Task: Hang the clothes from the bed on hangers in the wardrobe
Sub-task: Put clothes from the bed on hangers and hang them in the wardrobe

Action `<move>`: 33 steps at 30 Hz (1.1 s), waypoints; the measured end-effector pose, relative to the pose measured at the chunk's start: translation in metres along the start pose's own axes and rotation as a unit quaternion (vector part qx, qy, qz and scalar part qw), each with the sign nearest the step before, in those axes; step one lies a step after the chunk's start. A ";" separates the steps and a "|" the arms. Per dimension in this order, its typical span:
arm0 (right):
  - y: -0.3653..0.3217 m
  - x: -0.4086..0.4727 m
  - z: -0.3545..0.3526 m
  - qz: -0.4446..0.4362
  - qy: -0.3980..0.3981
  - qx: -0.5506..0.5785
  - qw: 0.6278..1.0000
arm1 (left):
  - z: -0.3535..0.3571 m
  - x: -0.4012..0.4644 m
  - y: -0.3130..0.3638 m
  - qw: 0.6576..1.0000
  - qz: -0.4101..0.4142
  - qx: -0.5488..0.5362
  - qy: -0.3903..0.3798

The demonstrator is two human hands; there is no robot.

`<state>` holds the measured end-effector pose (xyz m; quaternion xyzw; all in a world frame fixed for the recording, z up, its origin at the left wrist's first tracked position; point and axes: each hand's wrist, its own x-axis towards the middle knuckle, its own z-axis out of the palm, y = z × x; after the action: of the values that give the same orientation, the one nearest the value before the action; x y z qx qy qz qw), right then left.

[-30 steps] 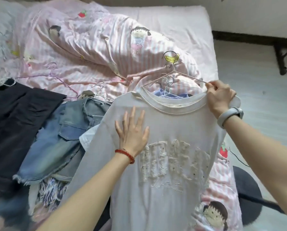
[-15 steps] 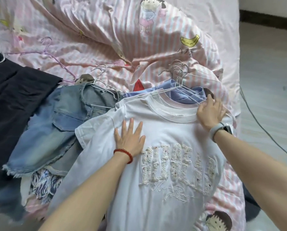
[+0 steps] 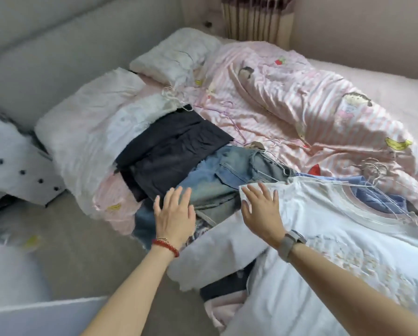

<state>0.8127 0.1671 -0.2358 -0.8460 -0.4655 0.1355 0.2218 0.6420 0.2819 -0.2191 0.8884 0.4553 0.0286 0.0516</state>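
White T-shirt (image 3: pixel 344 229), on its wire hanger (image 3: pixel 375 175): laid on bed (image 3: pixel 385 93), released a moment ago. Right hand (image 3: pixel 263 212), open, now at its sleeve; left hand (image 3: pixel 174 214), open, beside it over denim shorts (image 3: pixel 229 170). Likely next garment; wardrobe unseen.

both hands flat, fingers spread: left hand (image 3: pixel 174 217), right hand (image 3: pixel 262 213).

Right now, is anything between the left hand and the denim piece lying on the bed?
Nothing visible is. The left hand is open, fingers straight, directly over the denim piece. The black garment lies beside it to the left; the white T-shirt under the right hand lies to its right.
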 end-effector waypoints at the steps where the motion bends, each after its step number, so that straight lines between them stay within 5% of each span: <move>1: -0.034 -0.006 0.008 -0.030 -0.012 -0.002 0.999 | -0.015 -0.018 -0.034 0.999 -0.029 0.002 0.013; 7: -0.238 -0.073 0.078 -0.225 -0.075 0.003 0.971 | -0.081 -0.176 -0.221 0.976 -0.204 0.026 0.070; 11: -0.365 -0.147 0.138 -0.379 -0.158 -0.014 0.912 | -0.108 -0.312 -0.301 0.931 -0.339 0.044 0.128; 18: -0.536 -0.296 0.210 -0.577 -0.290 0.020 0.763 | -0.155 -0.517 -0.370 0.791 -0.582 0.059 0.178; 24: -0.638 -0.402 0.242 -0.693 -0.343 0.073 0.630 | -0.193 -0.633 -0.371 0.671 -0.691 0.161 0.215; 33: -0.769 -0.544 0.227 -0.664 -0.543 0.204 0.473 | -0.253 -0.717 -0.398 0.503 -0.749 0.309 0.301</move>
<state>-0.1341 0.1225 -0.0336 0.0280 -0.8741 0.4711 0.1150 -0.1221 -0.0524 -0.0175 0.1136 0.9186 0.1027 -0.3643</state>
